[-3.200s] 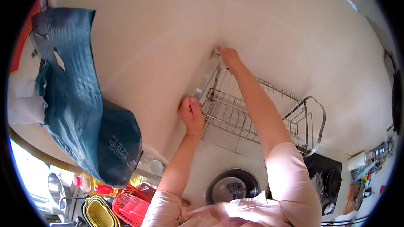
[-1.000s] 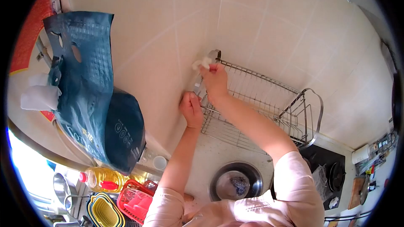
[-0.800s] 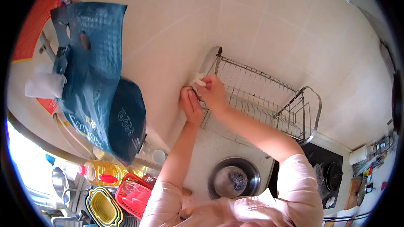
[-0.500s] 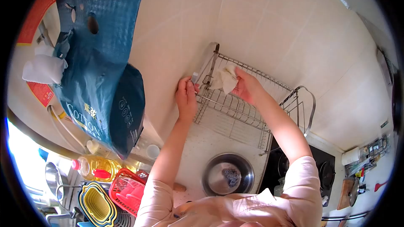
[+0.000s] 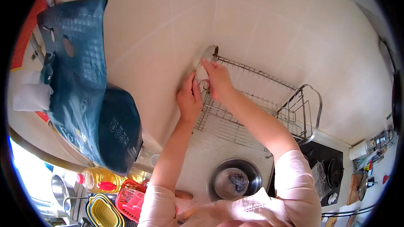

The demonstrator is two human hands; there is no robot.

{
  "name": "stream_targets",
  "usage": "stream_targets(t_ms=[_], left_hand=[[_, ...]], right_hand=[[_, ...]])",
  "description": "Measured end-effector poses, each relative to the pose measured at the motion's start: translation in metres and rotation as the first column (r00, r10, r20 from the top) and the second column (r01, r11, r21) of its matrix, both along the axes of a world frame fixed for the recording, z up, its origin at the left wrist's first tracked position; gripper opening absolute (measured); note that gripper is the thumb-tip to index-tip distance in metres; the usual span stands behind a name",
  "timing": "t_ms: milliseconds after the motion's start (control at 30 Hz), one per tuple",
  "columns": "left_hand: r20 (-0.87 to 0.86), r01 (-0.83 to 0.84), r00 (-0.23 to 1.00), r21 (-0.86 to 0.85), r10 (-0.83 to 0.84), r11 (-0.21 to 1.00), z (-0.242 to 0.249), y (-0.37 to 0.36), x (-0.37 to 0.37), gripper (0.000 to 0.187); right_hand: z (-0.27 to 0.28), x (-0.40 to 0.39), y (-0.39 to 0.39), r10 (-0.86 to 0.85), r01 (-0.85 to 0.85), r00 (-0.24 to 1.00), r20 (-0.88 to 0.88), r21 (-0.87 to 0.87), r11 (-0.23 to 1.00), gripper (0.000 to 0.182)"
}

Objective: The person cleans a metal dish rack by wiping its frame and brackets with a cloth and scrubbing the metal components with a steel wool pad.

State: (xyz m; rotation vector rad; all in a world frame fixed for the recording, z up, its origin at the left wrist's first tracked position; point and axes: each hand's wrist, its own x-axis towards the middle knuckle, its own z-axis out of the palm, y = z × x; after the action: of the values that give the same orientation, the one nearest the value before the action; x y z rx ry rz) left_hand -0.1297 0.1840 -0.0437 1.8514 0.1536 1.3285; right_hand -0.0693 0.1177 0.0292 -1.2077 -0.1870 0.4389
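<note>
A pale crumpled cloth (image 5: pixel 202 74) is pressed against the left end of a two-tier metal wire dish rack (image 5: pixel 256 70). My right hand (image 5: pixel 219 80) is closed on the cloth, its fingers against the curved end bar. Just left of it, my left hand (image 5: pixel 189 100) is closed around the rack's left end frame, with fingertips close to the cloth. Part of the frame is hidden behind both hands.
A teal cotton-towel bag (image 5: pixel 84 92) hangs at the left. Below the rack, a steel basin (image 5: pixel 213 180) holds a dark scouring pad (image 5: pixel 239 182). An oil bottle (image 5: pixel 99 178) and plastic baskets (image 5: pixel 130 199) stand lower left. A black stove (image 5: pixel 320 155) is at right.
My right hand has moved left with the cloth, from above the rack's shelf to its end bar. My left hand stays at that end. The view has shifted slightly.
</note>
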Motion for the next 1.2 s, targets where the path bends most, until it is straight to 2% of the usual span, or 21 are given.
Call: stream_targets(t_ms=[67,133,200,267,333,367,400,433,467,500,533,633,733,833,867,933,1000,1033,1133,1167,1200], left_hand=[[0.018,0.017,1.000,-0.009,-0.017,1.000,-0.004,0.001,0.000,0.024],[-0.014,0.039,0.999,-0.029,-0.039,0.999,-0.003,0.002,-0.001,0.024],[-0.006,0.034,0.999,-0.033,-0.034,0.999,0.000,0.001,-0.002,0.025],[-0.001,0.037,0.999,-0.044,-0.037,0.998,0.001,-0.002,-0.004,0.025],[0.012,0.043,0.999,-0.055,-0.043,0.998,0.002,-0.001,-0.004,0.025],[0.018,0.033,0.999,-0.040,-0.033,0.999,0.002,-0.001,-0.004,0.024],[0.024,0.023,0.999,-0.028,-0.022,0.999,0.003,-0.001,-0.003,0.024],[0.028,0.014,1.000,-0.014,-0.014,1.000,0.003,0.000,-0.003,0.024],[0.015,0.018,1.000,-0.025,-0.018,1.000,0.004,-0.001,-0.005,0.024],[0.006,0.020,1.000,-0.037,-0.020,0.999,0.005,-0.001,-0.006,0.024],[-0.004,0.023,1.000,-0.048,-0.023,0.999,0.005,-0.001,-0.006,0.024],[0.045,0.035,0.998,-0.058,-0.033,0.998,0.002,-0.002,-0.002,0.023],[0.042,0.025,0.999,-0.036,-0.024,0.999,0.000,-0.001,-0.003,0.023],[0.075,0.047,0.996,-0.054,-0.043,0.997,0.003,-0.003,-0.003,0.022],[0.055,0.054,0.997,-0.067,-0.051,0.996,0.001,-0.002,-0.003,0.023],[0.022,0.073,0.997,-0.093,-0.072,0.993,0.000,-0.001,-0.003,0.023],[-0.006,0.061,0.998,-0.060,-0.062,0.996,0.003,-0.002,-0.007,0.023],[-0.012,0.052,0.999,-0.045,-0.053,0.998,0.006,-0.001,-0.008,0.023],[-0.059,0.002,0.998,-0.008,-0.003,1.000,0.010,-0.003,-0.008,0.023],[-0.009,0.004,1.000,-0.018,-0.004,1.000,0.009,-0.004,-0.006,0.023],[0.036,0.007,0.999,-0.025,-0.006,1.000,0.005,-0.003,-0.003,0.023]], right_hand=[[-0.001,0.030,0.001,-0.039,0.039,0.996,0.077,0.011,0.999,0.021],[0.013,0.069,0.014,-0.228,0.253,0.941,-0.251,0.072,0.965,0.018],[-0.010,0.127,0.023,-0.211,0.325,0.869,-0.447,0.194,0.926,0.018],[-0.040,0.152,0.010,-0.340,0.375,0.921,-0.192,0.194,0.906,0.017],[-0.035,0.140,-0.016,-0.414,0.414,0.909,0.043,-0.197,0.889,0.007],[-0.043,0.138,-0.022,-0.376,0.473,0.863,0.338,-0.275,0.837,0.007],[-0.050,0.135,-0.026,-0.277,0.546,0.749,0.602,-0.324,0.772,0.007],[-0.055,0.133,-0.028,-0.130,0.627,0.579,0.805,-0.339,0.701,0.007],[-0.059,0.132,-0.031,0.087,0.600,0.388,0.918,-0.323,0.732,0.008],[-0.049,0.124,-0.034,0.285,0.564,0.146,0.947,-0.316,0.762,0.010],[-0.041,0.118,-0.035,0.443,0.525,-0.117,0.889,-0.323,0.788,0.011],[-0.027,0.121,-0.023,0.706,0.681,-0.373,0.602,-0.340,0.649,0.020],[-0.032,0.142,-0.017,0.811,0.801,-0.305,0.499,-0.326,0.503,0.018],[-0.055,0.137,-0.009,0.605,0.793,-0.007,0.796,-0.364,0.488,0.015],[-0.056,0.143,-0.006,0.596,0.758,0.064,0.800,-0.428,0.493,0.015],[-0.046,0.163,-0.004,0.577,0.678,0.202,0.791,-0.538,0.500,0.015],[-0.027,0.165,-0.032,0.527,0.393,0.501,0.686,-0.723,0.568,0.015],[-0.017,0.164,-0.040,0.512,0.232,0.621,0.594,-0.763,0.604,0.015],[-0.041,0.166,-0.054,0.356,0.468,0.415,0.837,-0.532,0.706,0.016],[-0.049,0.165,-0.050,0.368,0.426,0.348,0.862,-0.496,0.757,0.016],[-0.055,0.167,-0.041,0.403,0.462,0.243,0.883,-0.470,0.752,0.015]])
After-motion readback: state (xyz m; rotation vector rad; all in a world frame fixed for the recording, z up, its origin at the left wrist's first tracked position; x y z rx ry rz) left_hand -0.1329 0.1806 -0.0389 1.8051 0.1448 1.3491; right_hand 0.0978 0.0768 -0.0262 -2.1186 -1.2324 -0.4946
